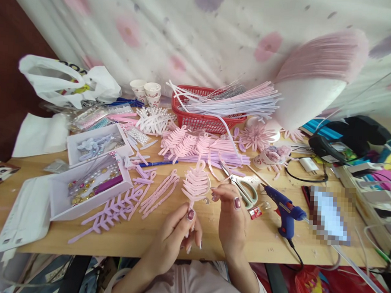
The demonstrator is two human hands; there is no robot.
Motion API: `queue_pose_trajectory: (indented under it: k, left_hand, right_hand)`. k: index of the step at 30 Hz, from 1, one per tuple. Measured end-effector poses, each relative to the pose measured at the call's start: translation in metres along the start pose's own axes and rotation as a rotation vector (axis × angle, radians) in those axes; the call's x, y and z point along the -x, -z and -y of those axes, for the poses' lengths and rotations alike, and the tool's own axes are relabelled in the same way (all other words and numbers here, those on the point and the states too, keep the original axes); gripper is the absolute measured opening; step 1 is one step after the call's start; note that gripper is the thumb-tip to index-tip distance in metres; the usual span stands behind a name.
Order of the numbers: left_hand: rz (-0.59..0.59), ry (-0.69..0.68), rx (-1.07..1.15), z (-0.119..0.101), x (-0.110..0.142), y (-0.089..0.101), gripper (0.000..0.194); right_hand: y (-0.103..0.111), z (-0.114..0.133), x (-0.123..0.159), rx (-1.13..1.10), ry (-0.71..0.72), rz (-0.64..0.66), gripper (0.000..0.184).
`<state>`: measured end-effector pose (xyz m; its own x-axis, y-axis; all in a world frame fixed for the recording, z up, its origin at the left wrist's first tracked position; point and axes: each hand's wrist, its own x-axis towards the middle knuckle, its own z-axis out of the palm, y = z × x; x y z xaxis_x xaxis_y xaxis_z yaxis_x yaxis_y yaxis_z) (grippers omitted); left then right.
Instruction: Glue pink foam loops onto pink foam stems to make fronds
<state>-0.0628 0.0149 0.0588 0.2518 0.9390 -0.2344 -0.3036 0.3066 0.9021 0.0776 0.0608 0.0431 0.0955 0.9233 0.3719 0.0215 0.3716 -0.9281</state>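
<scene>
My left hand (179,228) pinches the stem of a pink pipe-cleaner leaf (196,185) between thumb and fingers. The leaf stands upright, with a small loop at its tip and side fronds along the middle. Just right of it is my right hand (233,219), its fingers bent toward the leaf and nothing visible in them. Behind my right hand lie scissors (242,185) with pale green handles. Twisted pink pipe cleaners (161,190) and lilac frond pieces (115,212) lie left of my left hand. Beyond the leaf is a row of finished pink leaves (182,144).
A red basket (199,123) of pipe cleaners stands at the back. White boxes (89,202) with beads are at left. A blue glue gun (285,208) rests at right, near a blurred-out phone-like screen (330,215). A pink-and-white brush-shaped object (318,82) rises at back right.
</scene>
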Motion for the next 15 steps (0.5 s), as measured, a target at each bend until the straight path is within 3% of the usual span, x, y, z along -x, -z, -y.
queue_pose_trajectory:
  k: [2, 8, 12, 15]
  left_hand:
    - [0.002, -0.004, -0.002, 0.0, 0.001, 0.0, 0.046]
    - [-0.004, -0.02, -0.022, -0.001, 0.002, -0.002, 0.047]
    - [0.023, -0.018, -0.046, 0.001, 0.001, -0.005, 0.044]
    - [0.042, -0.02, -0.062, 0.004, 0.001, -0.007, 0.043]
  right_hand:
    - [0.0, -0.002, 0.002, -0.007, -0.007, 0.046, 0.04]
    - [0.004, 0.006, 0.01, 0.052, 0.066, 0.001, 0.033]
    - [0.002, 0.012, 0.011, 0.065, -0.068, 0.049, 0.011]
    - [-0.001, 0.013, 0.011, -0.011, -0.14, 0.037, 0.006]
